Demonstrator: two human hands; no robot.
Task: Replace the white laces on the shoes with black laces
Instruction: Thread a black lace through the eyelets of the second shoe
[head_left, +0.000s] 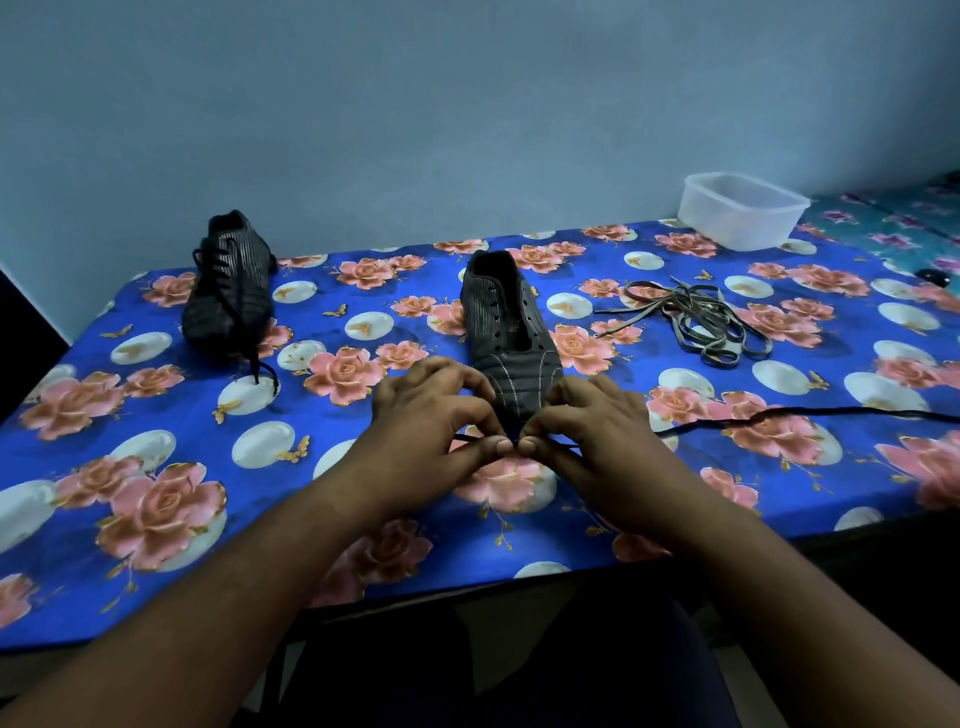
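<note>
A dark striped shoe (506, 332) with bare eyelets lies in the middle of the table, toe toward me. Just in front of its toe, my left hand (436, 415) and my right hand (592, 421) both pinch a black lace (779, 415) between thumb and fingers, thumbs nearly touching. The lace trails away to the right across the cloth. A second dark shoe (231, 291) lies at the back left, laced in black, with its lace ends hanging toward me. A heap of pale laces (696, 322) lies to the right of the middle shoe.
A blue cloth with pink roses covers the table (156, 467). A translucent plastic tub (743, 210) stands at the back right by the blue wall. My dark-clothed lap lies below the table's front edge.
</note>
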